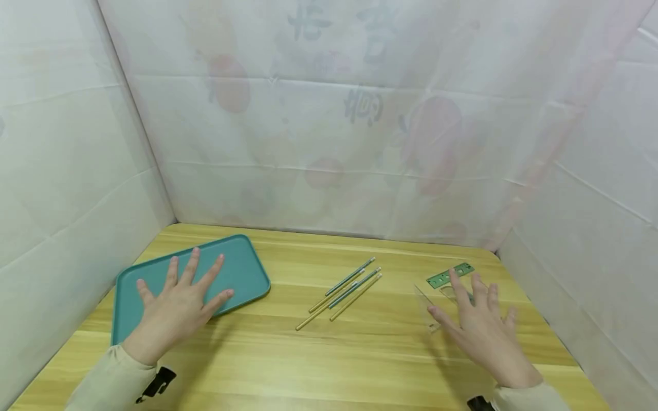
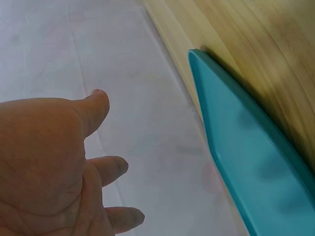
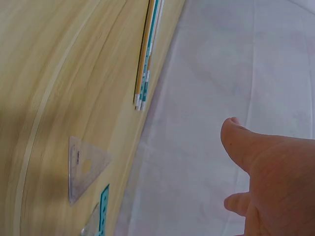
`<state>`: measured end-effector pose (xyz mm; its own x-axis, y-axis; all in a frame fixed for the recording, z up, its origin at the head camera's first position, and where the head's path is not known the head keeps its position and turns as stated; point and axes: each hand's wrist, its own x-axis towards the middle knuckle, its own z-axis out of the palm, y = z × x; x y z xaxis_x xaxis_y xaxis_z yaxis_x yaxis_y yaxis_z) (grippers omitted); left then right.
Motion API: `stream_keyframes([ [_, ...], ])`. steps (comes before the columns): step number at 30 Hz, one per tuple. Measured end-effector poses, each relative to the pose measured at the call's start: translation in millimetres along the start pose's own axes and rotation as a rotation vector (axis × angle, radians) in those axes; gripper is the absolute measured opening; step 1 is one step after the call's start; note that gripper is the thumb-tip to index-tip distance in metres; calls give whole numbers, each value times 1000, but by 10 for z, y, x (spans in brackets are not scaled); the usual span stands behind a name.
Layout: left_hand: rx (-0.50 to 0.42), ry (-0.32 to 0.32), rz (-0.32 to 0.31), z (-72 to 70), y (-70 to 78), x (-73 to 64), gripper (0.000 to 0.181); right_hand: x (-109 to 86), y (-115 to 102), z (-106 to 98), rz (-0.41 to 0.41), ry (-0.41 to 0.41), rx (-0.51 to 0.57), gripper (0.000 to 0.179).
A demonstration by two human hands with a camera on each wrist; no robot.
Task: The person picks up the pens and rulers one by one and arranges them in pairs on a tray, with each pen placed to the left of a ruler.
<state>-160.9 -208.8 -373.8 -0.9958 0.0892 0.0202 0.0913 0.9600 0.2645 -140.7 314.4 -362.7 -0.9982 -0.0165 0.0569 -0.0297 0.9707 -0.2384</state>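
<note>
My left hand [image 1: 177, 305] hovers over a teal rectangular tray [image 1: 239, 265] at the left, its fingers spread and holding nothing. The left wrist view shows the palm and the tray apart from each other. On the right, my right hand [image 1: 483, 339] is held above the table with spread fingers, also without a thing in it. Near it lie a green ruler [image 1: 438, 279] and a clear triangular set square [image 3: 81, 169]. Another clear piece, partly hidden by the fingers, lies close to the ruler. Several gold and teal pencils [image 1: 341, 298] lie loosely side by side between the hands.
The wooden table [image 1: 288, 365] has rounded back corners. A pale printed cloth [image 1: 329, 131] hangs behind it, and white cloth walls stand along the left and right sides.
</note>
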Motion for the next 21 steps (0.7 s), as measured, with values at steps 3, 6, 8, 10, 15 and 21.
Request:
stream_keyframes([
  [3,-6,-16,-2,-15,-31,16,89,31,-38,7,-14,-6,0,98],
  [6,-11,-30,0,-36,-74,38,91,72,-98,10,-37,-14,16,98],
  [8,-13,-35,1,-51,-113,51,92,111,-153,19,-48,-25,23,98],
  [10,-11,-38,0,-66,-168,60,92,157,-223,35,-62,-35,15,99],
  [15,5,-54,-3,-108,-378,57,91,270,-452,102,-113,-60,-23,97],
  [21,22,-44,-6,-172,-706,41,91,418,-791,210,-185,-83,-12,91],
])
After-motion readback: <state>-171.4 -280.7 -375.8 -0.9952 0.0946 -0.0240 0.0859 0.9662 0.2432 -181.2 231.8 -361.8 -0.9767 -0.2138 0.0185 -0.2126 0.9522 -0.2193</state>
